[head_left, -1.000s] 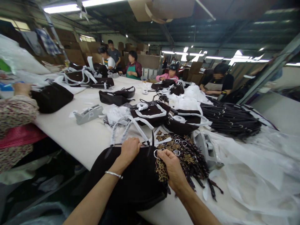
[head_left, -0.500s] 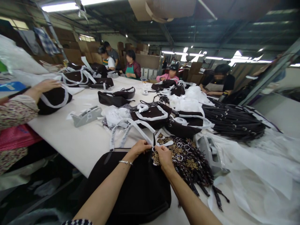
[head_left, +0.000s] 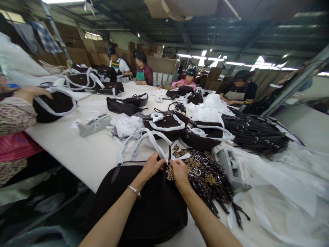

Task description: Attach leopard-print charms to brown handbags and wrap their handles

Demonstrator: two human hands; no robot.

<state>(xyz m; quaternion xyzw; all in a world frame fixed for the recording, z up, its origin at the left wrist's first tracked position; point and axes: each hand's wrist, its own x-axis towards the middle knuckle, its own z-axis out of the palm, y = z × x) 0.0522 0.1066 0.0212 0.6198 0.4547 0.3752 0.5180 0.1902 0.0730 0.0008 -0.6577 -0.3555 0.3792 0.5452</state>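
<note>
A dark brown handbag [head_left: 151, 206] lies in front of me at the table edge, its handles [head_left: 155, 140] wrapped in white paper. My left hand [head_left: 153, 165] is closed in a pinch at the base of the right-hand handle. Close beside it, my right hand [head_left: 180, 171] pinches a leopard-print charm [head_left: 170, 172], which hangs by the bag's top edge. A small metal fitting shows between the fingertips; its details are too small to make out. Just right of my hands lies a pile of leopard-print charms [head_left: 209, 178] with rings and dark tassels.
Grey tape dispensers stand left [head_left: 94, 125] and right [head_left: 231, 168]. More wrapped handbags [head_left: 167, 123] lie ahead. Black straps [head_left: 254, 132] are heaped at right, near clear plastic sheets [head_left: 280, 192]. A co-worker's hand [head_left: 33, 93] rests on a bag at left; several people work across the table.
My hands stay at the same spot, with the left wrist bent slightly more. The co-worker's arm and bag at left have shifted a little left in view.
</note>
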